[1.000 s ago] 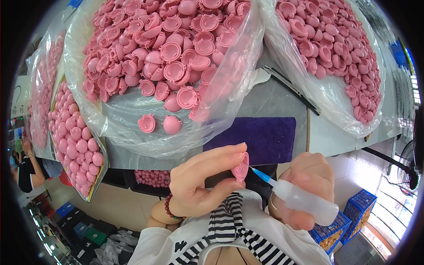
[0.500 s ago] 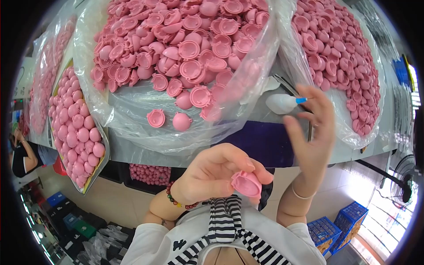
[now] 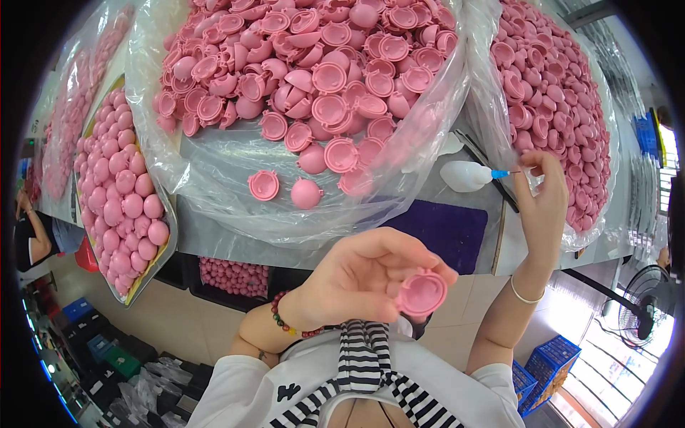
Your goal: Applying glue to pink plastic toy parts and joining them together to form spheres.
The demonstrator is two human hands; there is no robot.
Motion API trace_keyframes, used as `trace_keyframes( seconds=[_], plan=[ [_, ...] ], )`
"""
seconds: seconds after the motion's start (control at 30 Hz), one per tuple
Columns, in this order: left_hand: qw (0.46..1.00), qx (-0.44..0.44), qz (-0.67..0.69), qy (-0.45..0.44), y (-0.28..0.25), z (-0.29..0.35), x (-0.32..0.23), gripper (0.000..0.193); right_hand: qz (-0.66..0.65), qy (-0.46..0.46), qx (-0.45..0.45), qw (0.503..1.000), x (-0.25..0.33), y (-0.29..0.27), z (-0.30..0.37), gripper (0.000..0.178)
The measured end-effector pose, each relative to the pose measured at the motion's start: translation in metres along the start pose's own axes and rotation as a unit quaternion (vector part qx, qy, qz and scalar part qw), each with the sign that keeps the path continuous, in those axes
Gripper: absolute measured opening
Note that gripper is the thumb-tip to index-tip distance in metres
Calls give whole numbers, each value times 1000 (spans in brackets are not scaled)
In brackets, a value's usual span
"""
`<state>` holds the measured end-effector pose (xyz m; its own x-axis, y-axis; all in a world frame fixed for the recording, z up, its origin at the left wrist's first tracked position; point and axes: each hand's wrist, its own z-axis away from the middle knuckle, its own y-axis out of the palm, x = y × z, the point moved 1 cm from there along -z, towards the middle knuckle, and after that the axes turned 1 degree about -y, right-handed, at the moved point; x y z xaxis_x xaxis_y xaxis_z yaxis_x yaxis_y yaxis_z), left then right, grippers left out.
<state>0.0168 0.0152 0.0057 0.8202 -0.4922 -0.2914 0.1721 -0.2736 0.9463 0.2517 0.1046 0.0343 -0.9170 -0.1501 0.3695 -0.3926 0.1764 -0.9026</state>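
Note:
Just in front of my body, my left hand [image 3: 357,278] grips a pink half-shell [image 3: 422,294] between thumb and fingers, its hollow side facing up. My right hand [image 3: 546,189] is reaching out on the right, thumb and fingers curled together at the near edge of the right-hand heap of pink half-shells [image 3: 549,107]. Whatever those fingertips may pinch is too small and blurred to make out. Close to them lies a white squeeze bottle [image 3: 465,176] on its side, its blue needle tip [image 3: 499,174] pointing toward the fingers.
Another heap of half-shells [image 3: 307,64] spreads over clear plastic [image 3: 235,164] in the middle. Closed pink balls [image 3: 118,192] fill a tray at left. A dark purple cloth [image 3: 446,235] lies at the table's front edge. Below stands a black crate of pink pieces [image 3: 232,277].
My right hand has moved right, away from the bottle toward the right heap, and its fingers have curled in. The half-shell in my left hand has tipped to face up more.

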Motion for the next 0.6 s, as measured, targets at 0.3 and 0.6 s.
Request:
trace_keyframes(
  seconds=[0.3,0.6],
  plan=[
    [935,-119,-325,74,6,7,-12,49,25,18,-1,1000,1,-2,-8,25],
    [985,-151,-72,-45,5,11,-11,47,7,22,-39,999,-19,-7,-1,25]
  ],
)
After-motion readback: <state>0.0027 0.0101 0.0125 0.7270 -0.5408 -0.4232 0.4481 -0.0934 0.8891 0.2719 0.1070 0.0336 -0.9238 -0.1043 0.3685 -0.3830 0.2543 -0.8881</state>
